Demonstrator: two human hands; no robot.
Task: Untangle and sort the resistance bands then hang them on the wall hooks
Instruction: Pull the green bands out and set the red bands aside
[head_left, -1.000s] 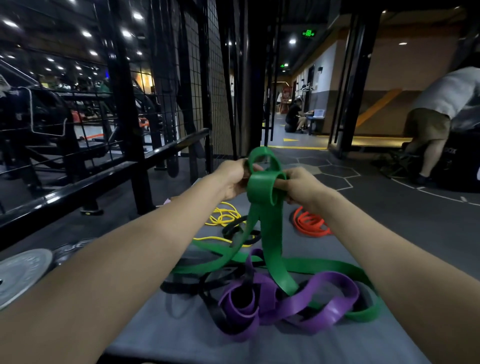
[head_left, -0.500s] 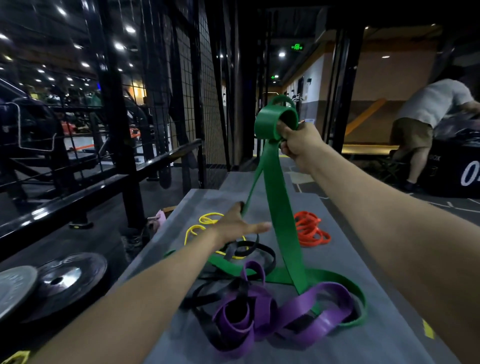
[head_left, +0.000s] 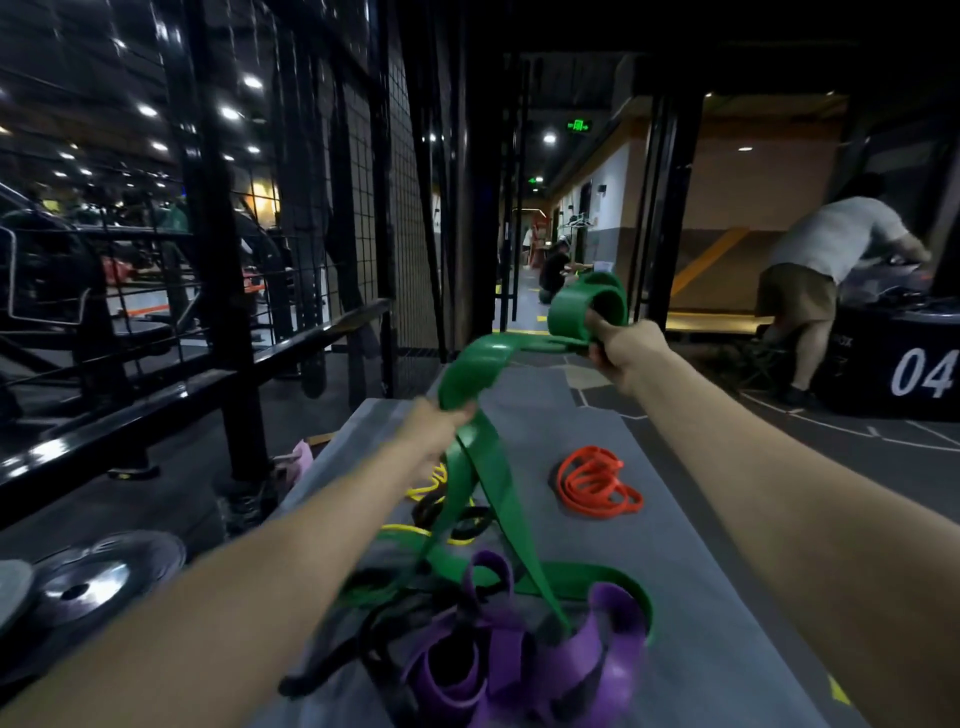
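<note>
A wide green resistance band (head_left: 498, 488) rises from a tangle on the grey bench (head_left: 696, 623). My right hand (head_left: 621, 345) grips its looped upper end, held high over the bench's far end. My left hand (head_left: 434, 428) grips the same band lower down, to the left. The green band's lower part runs into a knot of purple bands (head_left: 524, 660) and black bands (head_left: 374, 623) at the near end. A yellow band (head_left: 431, 486) lies partly under the green one. An orange band (head_left: 597, 483) lies coiled apart on the bench's right side.
A black rail and wire-mesh fence (head_left: 311, 208) run along the left. Weight plates (head_left: 88, 582) lie on the floor at lower left. A person in a grey shirt (head_left: 826, 270) bends over a black box marked 04 (head_left: 919, 371) at right. Another person (head_left: 553, 270) crouches down the corridor.
My left hand has risen from above the tangle and taken hold of the green band. My right hand has moved rightward with the loop, so the band now arcs between both hands.
</note>
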